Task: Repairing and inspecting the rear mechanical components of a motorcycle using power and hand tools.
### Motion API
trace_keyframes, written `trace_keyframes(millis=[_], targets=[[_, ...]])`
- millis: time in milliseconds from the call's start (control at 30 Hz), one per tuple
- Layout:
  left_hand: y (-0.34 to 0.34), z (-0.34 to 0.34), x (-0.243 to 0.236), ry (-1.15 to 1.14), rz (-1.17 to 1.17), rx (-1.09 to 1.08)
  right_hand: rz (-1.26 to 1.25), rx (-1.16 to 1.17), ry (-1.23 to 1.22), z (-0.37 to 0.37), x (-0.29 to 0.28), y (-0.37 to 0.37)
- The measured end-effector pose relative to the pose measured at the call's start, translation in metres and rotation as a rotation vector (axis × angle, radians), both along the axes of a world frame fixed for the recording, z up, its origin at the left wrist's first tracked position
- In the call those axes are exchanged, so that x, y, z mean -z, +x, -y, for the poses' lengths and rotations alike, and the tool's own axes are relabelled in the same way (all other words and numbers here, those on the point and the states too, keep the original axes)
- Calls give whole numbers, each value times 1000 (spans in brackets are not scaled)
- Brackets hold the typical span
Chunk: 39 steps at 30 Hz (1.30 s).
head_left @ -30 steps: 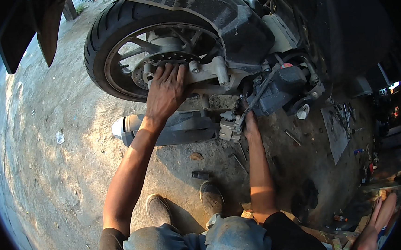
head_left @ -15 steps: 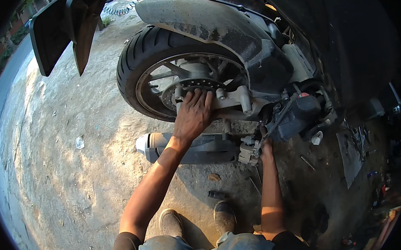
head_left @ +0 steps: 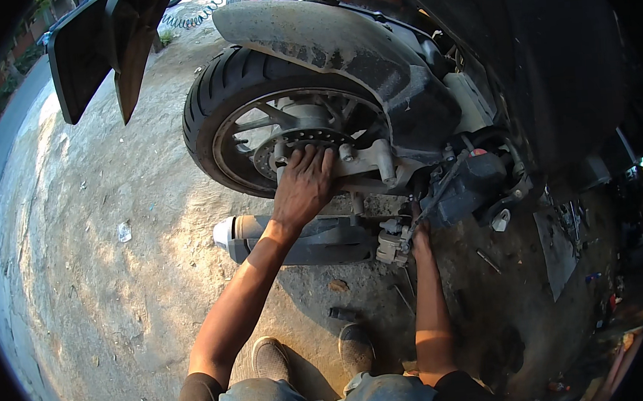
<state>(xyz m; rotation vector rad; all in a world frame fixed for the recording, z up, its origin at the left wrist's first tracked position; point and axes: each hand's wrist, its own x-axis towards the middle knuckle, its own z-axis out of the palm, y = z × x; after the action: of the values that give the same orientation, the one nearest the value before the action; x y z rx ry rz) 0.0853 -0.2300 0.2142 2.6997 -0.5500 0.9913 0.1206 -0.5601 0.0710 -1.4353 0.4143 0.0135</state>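
The rear wheel [head_left: 219,118] of a motor scooter stands before me, with a drilled brake disc [head_left: 273,151] at its hub. My left hand [head_left: 304,187] is closed over the grey metal swingarm [head_left: 363,162] beside the disc, fingers bent over its upper edge. Below it lies the exhaust muffler [head_left: 309,242], dark with a silver tip. My right hand [head_left: 420,231] reaches up beside the brake caliper [head_left: 393,246], which hangs near the muffler's inner end. Its fingers go in under a black housing [head_left: 473,186] and are mostly hidden, so their grip cannot be made out.
A dusty mudguard [head_left: 288,39] arches over the wheel, and dark bodywork [head_left: 551,73] fills the upper right. On the concrete ground lie a small dark cylindrical part [head_left: 342,314], a thin metal tool [head_left: 489,261] and a flat sheet [head_left: 555,251] with tools beside it.
The whole view has shifted slightly, so things sit a little further left. Both hands stay at the same places on the scooter.
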Motion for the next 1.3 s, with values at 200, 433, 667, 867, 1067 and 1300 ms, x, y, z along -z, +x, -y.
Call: trace_keyframes(millis=[200,433,667,867,1067,1300], targets=[[1,1,1,4,-4,-14,-38,8,-3,9,20,10],[3,2,1,15,7,-24,-73,18,-214,1,7,3],[1,3,-5,7,38,-18,-128,17,-198,-2,-4,-4],[0,6,-9,-29,-5,-6,-70,-82,-308,-5,-7,-2],[0,9,-6,-3,-2,-91,-147,-77,-283,41,62,26],[0,17,-9,91,6,-150,122,-123,-379,22,93,20]])
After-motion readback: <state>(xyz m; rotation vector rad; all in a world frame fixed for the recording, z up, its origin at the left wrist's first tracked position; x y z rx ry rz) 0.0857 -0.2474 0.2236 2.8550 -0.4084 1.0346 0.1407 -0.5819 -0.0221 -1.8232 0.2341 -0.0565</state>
